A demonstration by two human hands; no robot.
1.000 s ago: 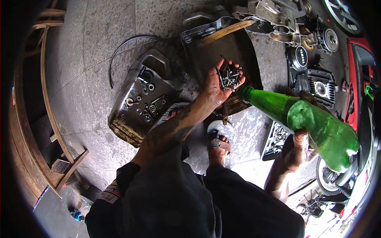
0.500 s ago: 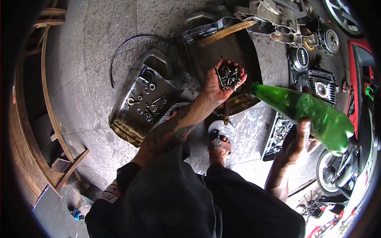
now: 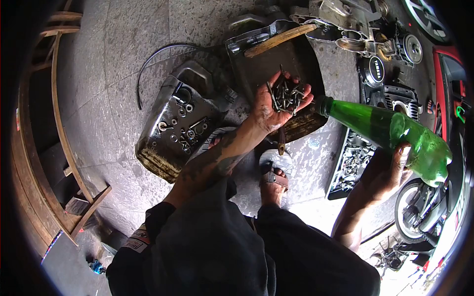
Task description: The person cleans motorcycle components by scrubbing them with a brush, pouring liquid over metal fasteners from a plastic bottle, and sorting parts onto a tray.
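Over the dark cut-open container (image 3: 247,69), my left hand (image 3: 269,108) is cupped palm up around a pile of bolts (image 3: 287,96). My right hand (image 3: 397,165) grips a green plastic bottle (image 3: 365,117) from below. The bottle lies nearly level, its dark mouth pointing left, a little to the right of my left fingertips. A wooden-handled tool (image 3: 281,40) rests across the container's top edge. To the left, a second cut container (image 3: 158,123) holds nuts, washers and other small metal parts (image 3: 187,135).
Engine parts (image 3: 353,42), a round YAMAHA cover (image 3: 374,70) and a finned cylinder part (image 3: 402,101) lie at the upper right. Below them is a tray of metal parts (image 3: 348,165). A wheel (image 3: 414,209) stands at the right, a wooden frame (image 3: 59,113) at the left.
The bottle and my right hand have moved right, with the bottle's mouth farther from my left palm. My left hand has shifted slightly right, still holding the bolts.
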